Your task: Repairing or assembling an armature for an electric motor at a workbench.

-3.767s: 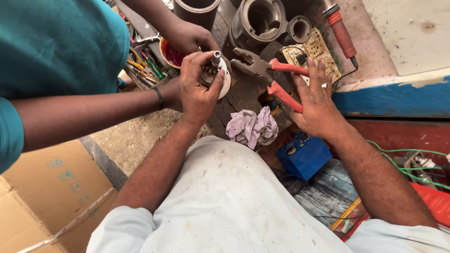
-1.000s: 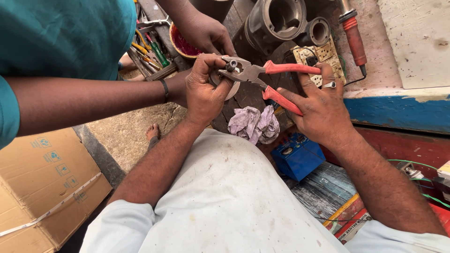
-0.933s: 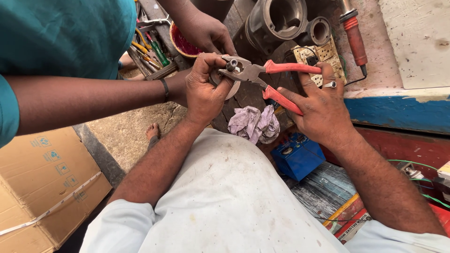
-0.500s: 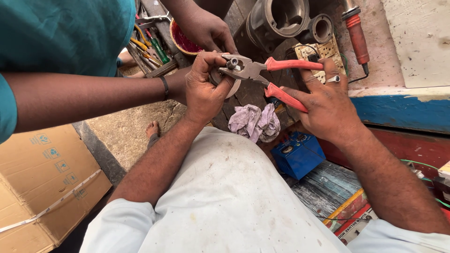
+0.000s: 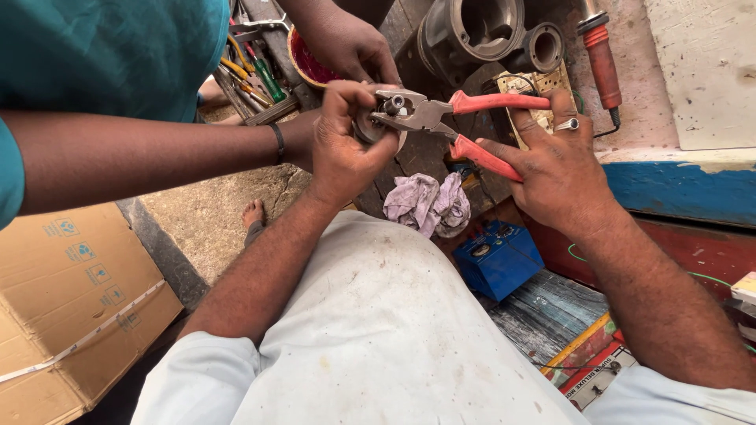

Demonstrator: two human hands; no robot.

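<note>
1. The left hand (image 5: 346, 149) is curling its fingers tight around a small round metal part (image 5: 368, 126), holding it up over the person's lap.
2. The right hand (image 5: 555, 169) is gripping the two red handles of the pliers (image 5: 441, 118), with the fingers spread along them.
3. The metal nose of the pliers is touching the round part, right beside the left thumb.
4. Another person's hand (image 5: 346, 43) is resting just behind, next to a red bowl (image 5: 307, 63).
5. A crumpled rag (image 5: 429, 203) is lying below the pliers, and a blue box (image 5: 498, 258) is sitting near it.
6. A cardboard box (image 5: 71, 299) is sitting on the floor at the left.
</note>
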